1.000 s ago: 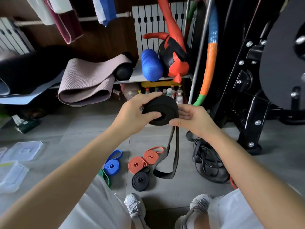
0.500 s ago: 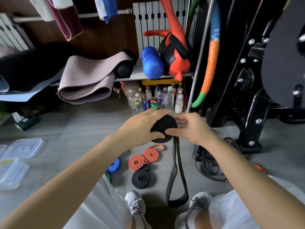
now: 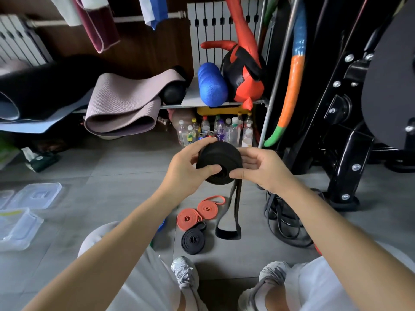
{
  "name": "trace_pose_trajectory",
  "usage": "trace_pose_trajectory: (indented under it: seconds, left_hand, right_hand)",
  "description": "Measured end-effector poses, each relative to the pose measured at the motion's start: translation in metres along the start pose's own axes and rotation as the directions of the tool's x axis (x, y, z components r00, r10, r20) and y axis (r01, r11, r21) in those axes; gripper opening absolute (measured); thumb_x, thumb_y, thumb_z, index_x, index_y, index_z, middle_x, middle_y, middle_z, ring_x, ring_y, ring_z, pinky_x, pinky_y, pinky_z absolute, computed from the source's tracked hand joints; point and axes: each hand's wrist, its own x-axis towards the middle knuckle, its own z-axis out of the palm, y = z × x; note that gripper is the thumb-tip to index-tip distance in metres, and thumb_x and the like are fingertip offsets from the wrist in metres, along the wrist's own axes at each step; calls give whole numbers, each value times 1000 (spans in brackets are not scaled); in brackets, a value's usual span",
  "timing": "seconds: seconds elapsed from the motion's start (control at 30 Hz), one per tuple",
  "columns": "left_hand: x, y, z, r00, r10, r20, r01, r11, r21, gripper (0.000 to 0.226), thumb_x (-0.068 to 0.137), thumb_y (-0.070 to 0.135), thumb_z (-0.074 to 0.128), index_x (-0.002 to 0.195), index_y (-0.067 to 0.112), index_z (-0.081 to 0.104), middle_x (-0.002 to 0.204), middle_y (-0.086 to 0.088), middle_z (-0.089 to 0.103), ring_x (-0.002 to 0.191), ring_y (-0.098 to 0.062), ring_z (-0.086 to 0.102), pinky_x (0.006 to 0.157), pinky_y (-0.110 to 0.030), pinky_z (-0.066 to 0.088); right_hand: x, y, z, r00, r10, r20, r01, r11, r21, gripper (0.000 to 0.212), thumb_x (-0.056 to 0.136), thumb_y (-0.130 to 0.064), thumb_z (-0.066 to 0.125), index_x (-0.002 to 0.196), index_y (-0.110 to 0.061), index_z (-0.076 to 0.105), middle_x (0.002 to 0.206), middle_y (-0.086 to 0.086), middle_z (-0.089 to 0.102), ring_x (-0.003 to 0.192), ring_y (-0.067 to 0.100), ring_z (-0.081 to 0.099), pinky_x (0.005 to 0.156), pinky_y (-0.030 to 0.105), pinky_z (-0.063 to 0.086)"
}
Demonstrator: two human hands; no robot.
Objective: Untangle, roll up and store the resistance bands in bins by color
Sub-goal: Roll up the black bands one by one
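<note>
A black roll (image 3: pixel 219 162) was gripped between both hands. The left hand (image 3: pixel 186 173) was curled over its left edge with the thumb pressed on the near face. The right hand (image 3: pixel 261 171) was closed on its right edge, thumb likewise on the face, beside the core. The roll's winding axis was pointed back toward the wearer, so its flat face was turned to the thumbs. The unwound tail (image 3: pixel 231 209) was let out from the lower right of the roll, just under the right thumb, and was hung straight down, its long axis vertical and its looped end low by the floor (image 3: pixel 125 167). The right hand was the nearer to it, so the next turn was judged likely to be fed from that side. Below the fingers, two orange coils (image 3: pixel 197 213) and a black coil (image 3: pixel 193 240) were laid close together on the grey tile. A loose tangle (image 3: pixel 285 218) of dark bands was spread below the right hand. Well off to the left of the left hand, clear bins (image 3: pixel 20 227) were set on the floor. Beyond the fingertips, bottles (image 3: pixel 215 131) were stood under a shelf (image 3: pixel 190 99) loaded with mats (image 3: pixel 121 108) and a blue roller (image 3: pixel 212 85). A black rack (image 3: pixel 350 153) was stood to the right.
</note>
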Motion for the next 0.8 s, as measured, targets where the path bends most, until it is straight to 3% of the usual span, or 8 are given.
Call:
trace_pose_trajectory:
  seconds: [0.1,0.2,0.3,0.4,0.47,0.5,0.6,0.8]
  left_hand:
    - [-6,-2,6,989,-106,-103,71,951,-300,55,77,-7,69,109,36,57,106,6,63,93,-8,64,75,-34,58]
    - [-9,-7,7,981,-176,-88,136,929,-345,50,79,-5,67,109,33,53,108,4,60,96,-13,63,75,-42,58]
    - [-3,-10,-6,996,-82,-20,84,992,98,55,75,11,76,117,31,46,119,7,54,111,-14,54,91,-40,51]
    - [1,-11,-19,974,99,205,-204,779,593,82,71,28,79,140,27,36,135,2,44,122,-21,43,99,-37,41]
    - [1,-9,-21,923,157,350,-369,617,695,77,74,28,76,141,29,38,134,-1,47,119,-26,45,96,-42,44]
    - [0,-8,-22,915,154,372,-387,592,707,72,76,27,74,140,31,40,130,-1,49,116,-27,48,93,-42,46]
    - [-2,-8,-28,941,132,311,-314,683,659,61,79,24,71,135,33,47,121,1,53,109,-22,53,87,-36,47]
    - [-15,-8,-32,999,36,25,-43,910,413,54,76,18,73,123,37,53,114,9,52,103,-10,51,90,-22,43]
  right_hand:
    - [4,0,5,1000,-18,-9,18,999,46,57,67,-11,81,108,-41,56,108,-2,69,101,13,67,93,33,52]
    - [9,-1,6,998,-58,3,58,998,3,52,70,-7,80,108,-36,59,106,-3,70,99,14,67,89,32,53]
    - [11,-2,6,996,-59,62,64,995,-77,50,70,-6,80,104,-36,59,102,-9,69,95,9,67,86,26,54]
    - [14,-1,11,995,-21,100,36,987,-155,50,68,-9,82,98,-40,57,96,-13,67,92,4,66,87,29,54]
    - [14,1,17,994,-16,106,36,980,-194,47,67,-11,83,94,-38,55,91,-12,68,88,5,67,84,33,55]
    - [15,1,19,994,-17,105,40,974,-223,46,67,-14,84,95,-36,54,89,-10,69,85,7,68,81,34,56]
    - [14,1,23,995,-32,98,55,967,-247,49,66,-21,84,104,-31,53,87,-7,70,81,7,68,75,29,56]
    - [10,8,22,991,14,135,-10,999,-31,45,50,-32,79,93,-31,64,88,-15,73,89,6,68,89,28,52]
